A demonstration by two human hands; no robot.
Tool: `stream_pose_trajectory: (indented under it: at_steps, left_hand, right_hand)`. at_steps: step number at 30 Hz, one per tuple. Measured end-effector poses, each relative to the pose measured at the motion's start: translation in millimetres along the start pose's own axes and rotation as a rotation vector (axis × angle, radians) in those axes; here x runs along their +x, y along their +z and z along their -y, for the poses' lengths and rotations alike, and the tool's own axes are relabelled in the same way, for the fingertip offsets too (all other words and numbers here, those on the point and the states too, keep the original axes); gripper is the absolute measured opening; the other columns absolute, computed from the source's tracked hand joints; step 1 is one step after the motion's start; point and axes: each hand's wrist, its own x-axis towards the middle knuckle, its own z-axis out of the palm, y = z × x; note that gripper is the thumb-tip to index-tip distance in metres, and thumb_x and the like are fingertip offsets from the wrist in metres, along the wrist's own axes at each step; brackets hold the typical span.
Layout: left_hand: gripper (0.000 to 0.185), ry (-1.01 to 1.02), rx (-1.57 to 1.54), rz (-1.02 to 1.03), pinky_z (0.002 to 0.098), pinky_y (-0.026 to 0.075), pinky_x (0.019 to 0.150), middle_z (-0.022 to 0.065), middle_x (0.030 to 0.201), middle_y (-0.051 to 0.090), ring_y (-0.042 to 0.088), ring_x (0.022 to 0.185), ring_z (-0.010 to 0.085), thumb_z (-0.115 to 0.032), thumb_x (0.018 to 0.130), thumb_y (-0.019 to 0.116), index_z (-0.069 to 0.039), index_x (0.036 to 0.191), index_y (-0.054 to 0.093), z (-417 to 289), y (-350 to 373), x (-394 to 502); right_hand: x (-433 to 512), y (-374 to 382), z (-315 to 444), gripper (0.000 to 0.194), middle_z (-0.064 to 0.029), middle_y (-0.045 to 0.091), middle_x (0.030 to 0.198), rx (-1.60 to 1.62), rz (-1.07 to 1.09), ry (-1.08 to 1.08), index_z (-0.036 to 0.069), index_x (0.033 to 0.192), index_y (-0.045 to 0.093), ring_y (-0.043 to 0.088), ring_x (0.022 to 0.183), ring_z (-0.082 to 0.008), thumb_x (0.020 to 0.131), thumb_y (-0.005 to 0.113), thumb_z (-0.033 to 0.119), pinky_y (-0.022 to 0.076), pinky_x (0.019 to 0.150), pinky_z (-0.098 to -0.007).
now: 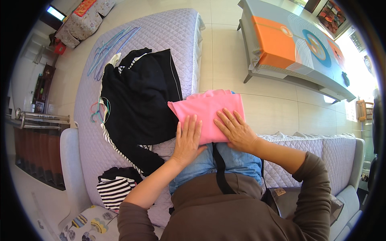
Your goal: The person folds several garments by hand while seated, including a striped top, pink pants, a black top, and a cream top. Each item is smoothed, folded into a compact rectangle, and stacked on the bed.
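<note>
A folded pink garment point(212, 120) lies across my lap, over my blue jeans point(241, 162). My left hand point(189, 138) rests flat on its lower left part, fingers a little apart. On its right side, my right hand point(236, 129) is pressed flat with spread fingers. Neither hand grips the cloth. To the left, a black garment point(141, 102) with striped trim is spread on the quilted sofa cover point(187, 39), with a hanger point(101, 110) at its left edge. Below it sits a folded stack with a black-and-white striped garment point(114, 191) on it.
Several blue hangers point(113, 49) lie on the far left of the sofa cover. A low table point(304, 48) with a patterned orange and grey cloth stands at the upper right. A patterned cushion point(90, 224) is at lower left, and a dark bag point(286, 201) sits at my right side.
</note>
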Motion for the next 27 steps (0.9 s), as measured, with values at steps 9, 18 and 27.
stream_pose_trajectory:
  at_steps: [9,18,27]
  left_hand:
    - [0.051,0.186,0.019,0.118,0.0424,0.054,0.080,0.0226,0.104,0.066,0.065,0.092,0.0365,0.001,0.075,0.060,-0.002,0.126,0.052,45.6,-77.7,82.8]
    - [0.058,0.236,0.165,-0.005,0.0419,0.047,0.093,0.0220,0.120,0.061,0.058,0.110,0.0399,-0.002,0.082,0.058,-0.011,0.138,0.047,42.7,-231.4,185.2]
    - [0.060,0.384,-0.095,0.161,0.0408,0.050,0.095,0.0234,0.126,0.057,0.059,0.113,0.0374,0.003,0.079,0.058,-0.003,0.137,0.045,-10.3,-146.5,77.0]
  right_hand:
    - [61.2,-69.7,-70.8,0.030,-0.0142,0.067,0.098,0.150,0.055,-0.034,0.006,0.098,0.062,0.066,0.093,-0.0309,0.070,0.062,-0.003,0.0533,0.075,-0.0413]
    - [117.4,-243.0,-119.8,0.044,-0.0175,0.068,0.101,0.015,-0.004,0.057,0.009,0.112,0.064,0.064,0.098,-0.0359,0.072,0.053,-0.006,0.0498,0.087,-0.0431]
    - [-7.5,-191.3,-37.2,0.055,-0.0187,0.065,0.112,0.098,0.278,0.068,0.003,0.127,0.055,0.065,0.101,-0.0321,0.073,0.059,-0.003,0.0516,0.086,-0.0421]
